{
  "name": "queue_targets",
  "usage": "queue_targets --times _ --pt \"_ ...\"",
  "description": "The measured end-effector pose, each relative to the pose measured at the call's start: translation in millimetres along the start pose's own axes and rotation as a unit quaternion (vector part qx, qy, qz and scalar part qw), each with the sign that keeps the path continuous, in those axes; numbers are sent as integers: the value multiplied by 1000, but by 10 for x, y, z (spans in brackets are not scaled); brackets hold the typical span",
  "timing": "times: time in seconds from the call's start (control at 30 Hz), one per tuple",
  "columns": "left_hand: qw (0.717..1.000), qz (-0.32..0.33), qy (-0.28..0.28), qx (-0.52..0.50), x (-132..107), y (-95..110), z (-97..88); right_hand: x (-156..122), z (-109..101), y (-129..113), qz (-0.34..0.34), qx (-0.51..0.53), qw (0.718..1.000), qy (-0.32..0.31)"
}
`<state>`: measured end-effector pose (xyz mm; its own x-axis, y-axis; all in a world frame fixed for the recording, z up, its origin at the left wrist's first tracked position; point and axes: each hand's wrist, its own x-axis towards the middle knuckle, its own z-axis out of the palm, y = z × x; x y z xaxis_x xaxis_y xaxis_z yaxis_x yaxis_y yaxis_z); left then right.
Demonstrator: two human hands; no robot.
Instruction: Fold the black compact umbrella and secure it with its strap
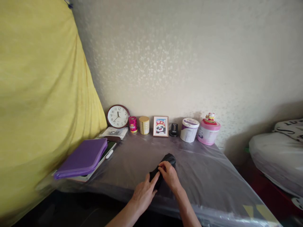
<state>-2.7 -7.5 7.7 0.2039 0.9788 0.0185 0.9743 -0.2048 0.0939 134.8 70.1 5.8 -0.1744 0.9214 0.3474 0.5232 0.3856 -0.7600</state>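
Observation:
A black, elongated fabric bundle [170,159] that looks like a folded umbrella lies slantwise on the covered table, near its front edge. My left hand [145,193] grips its nearer end, the index finger laid along the top and the thumb at the side. Over the middle of the bundle, my right hand [168,174] is closed, its thumb and fingers pinched together against the black fabric. The fingertips of both hands nearly meet. Whatever small part the right fingers pinch is hidden, and the hands cover much of the bundle's middle.
Along the wall stand a clock [118,116], a pink tin [133,124], a yellow-lidded can [144,125], a framed panda picture [161,126], a black device [174,129], a white tub [189,130] and a pink tub [208,134] topped by a figurine. A purple folder [81,157] lies left.

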Motion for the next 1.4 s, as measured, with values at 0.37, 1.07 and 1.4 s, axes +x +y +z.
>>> queue_targets --times 0.37,1.07,1.4 --pt "996 -42 -14 -81 -69 -118 -132 -111 -170 132 177 311 928 102" --pt "987 32 116 -110 -58 -172 34 15 10 -120 -12 119 991 53" --pt "983 30 90 -155 -74 -163 51 127 129 -104 -71 -9 996 -49"
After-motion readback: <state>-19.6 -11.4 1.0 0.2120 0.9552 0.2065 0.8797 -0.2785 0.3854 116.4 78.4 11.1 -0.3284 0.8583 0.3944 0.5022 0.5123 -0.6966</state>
